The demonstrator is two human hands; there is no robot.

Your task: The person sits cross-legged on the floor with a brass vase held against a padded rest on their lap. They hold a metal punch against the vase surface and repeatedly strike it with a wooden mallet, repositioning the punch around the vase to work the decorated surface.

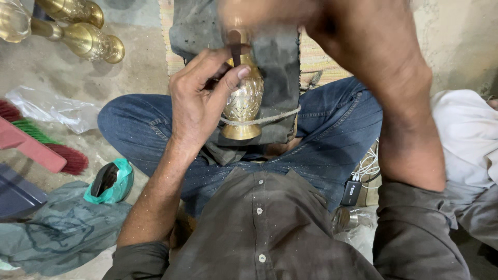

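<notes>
The engraved brass vase (pixel 243 101) lies on dark cloth (pixel 280 62) across the lap, long axis 12-to-6 o'clock. The left hand (pixel 199 98) pinches a chisel (pixel 235 47) at its neck. The right hand (pixel 270 13), at 12 o'clock, is blurred; its grip cannot be told.

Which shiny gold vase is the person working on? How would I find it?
Start at the blue jeans of the person sitting cross-legged, then find the dark grey cloth across the lap. The brass vase stands on it, tied with a pale cord, steadied by the left hand. Unlike the plain brass pieces at the top left floor, it has a carved pattern.
</notes>
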